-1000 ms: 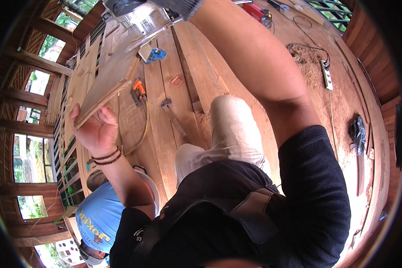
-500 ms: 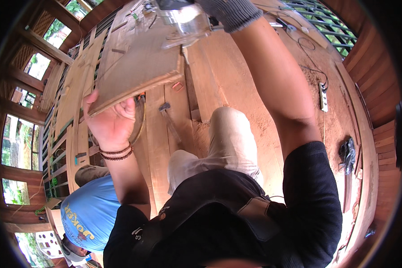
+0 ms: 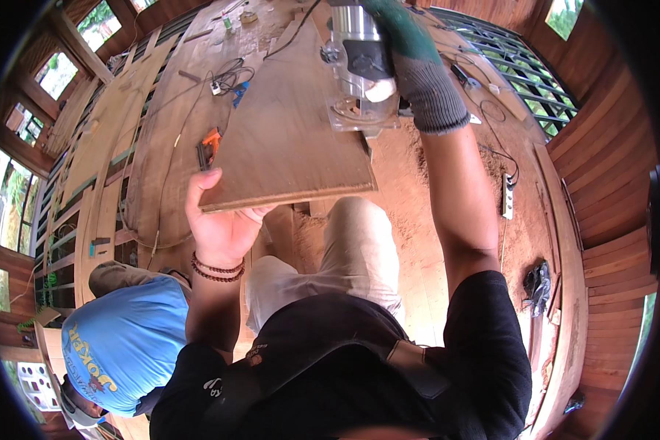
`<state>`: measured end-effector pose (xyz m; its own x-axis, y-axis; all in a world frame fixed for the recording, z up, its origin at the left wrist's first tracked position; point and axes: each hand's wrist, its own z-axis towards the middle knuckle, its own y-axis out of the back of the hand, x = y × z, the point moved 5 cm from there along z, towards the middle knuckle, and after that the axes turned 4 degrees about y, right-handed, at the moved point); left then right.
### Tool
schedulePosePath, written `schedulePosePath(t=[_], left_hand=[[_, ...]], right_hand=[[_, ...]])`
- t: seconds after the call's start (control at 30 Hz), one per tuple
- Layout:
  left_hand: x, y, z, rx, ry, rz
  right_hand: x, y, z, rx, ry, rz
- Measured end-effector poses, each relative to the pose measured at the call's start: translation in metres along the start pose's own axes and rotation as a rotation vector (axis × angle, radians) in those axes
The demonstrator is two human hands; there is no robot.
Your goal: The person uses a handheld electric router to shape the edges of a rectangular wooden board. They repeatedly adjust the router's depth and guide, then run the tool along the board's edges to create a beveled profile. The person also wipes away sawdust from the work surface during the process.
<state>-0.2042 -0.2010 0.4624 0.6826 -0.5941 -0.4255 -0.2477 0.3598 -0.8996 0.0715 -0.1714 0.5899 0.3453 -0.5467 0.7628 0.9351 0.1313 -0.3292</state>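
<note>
A wide brown wooden board [image 3: 286, 147] is raised in front of me, its cut edge toward me. At its near left corner my bare left hand [image 3: 226, 229] grips it, thumb on top and fingers beneath; a beaded bracelet circles the wrist. My right hand [image 3: 407, 44], in a grey and green glove, is wrapped round a compact silver and black trim router [image 3: 358, 55]. The router stands upright, with its clear base at the board's right edge. Some of the right fingers are hidden behind the router.
An orange and black clamp [image 3: 210, 147] is left of the board, with a coiled black cable [image 3: 231, 73] beyond. A white power strip [image 3: 507, 196] and a black bag [image 3: 537, 287] lie on the right. A person in a blue shirt [image 3: 128, 337] crouches at my left. Sawdust covers the floor.
The board has moved right and turned more level, and my left hand has gone right with it. My right hand and the router have come nearer along the board's right side.
</note>
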Motion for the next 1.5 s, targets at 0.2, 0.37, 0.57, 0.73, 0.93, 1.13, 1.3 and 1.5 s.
schedulePosePath(t=[0.2,0.37,0.57,0.73,0.93,1.13,1.3,1.5], left_hand=[[0.01,0.002,-0.001,0.004,0.011,0.037],[0.007,-0.002,0.003,-0.004,0.027,0.037],[0.022,0.022,-0.01,-0.121,-0.007,0.082],[0.059,0.07,-0.036,-0.332,0.136,0.173],[0.108,0.108,-0.047,-0.304,0.436,0.245],[0.154,0.146,-0.042,-0.295,0.697,0.315],[0.164,0.165,-0.039,-0.258,0.897,0.654],[0.12,0.158,-0.008,-0.232,1.207,1.453]], right_hand=[[-0.005,0.008,-0.003,-0.032,-0.025,0.059],[-0.007,0.014,-0.002,-0.049,-0.059,0.049],[-0.014,0.02,-0.01,0.101,0.172,-0.2],[-0.057,0.056,-0.062,-0.047,-0.02,-0.147],[-0.104,0.123,-0.146,-0.195,-0.143,-0.278],[-0.122,0.171,-0.204,-0.175,-0.099,-0.384],[-0.131,0.195,-0.229,-0.103,0.026,-0.652],[-0.133,0.199,-0.242,-0.26,0.002,-0.248]])
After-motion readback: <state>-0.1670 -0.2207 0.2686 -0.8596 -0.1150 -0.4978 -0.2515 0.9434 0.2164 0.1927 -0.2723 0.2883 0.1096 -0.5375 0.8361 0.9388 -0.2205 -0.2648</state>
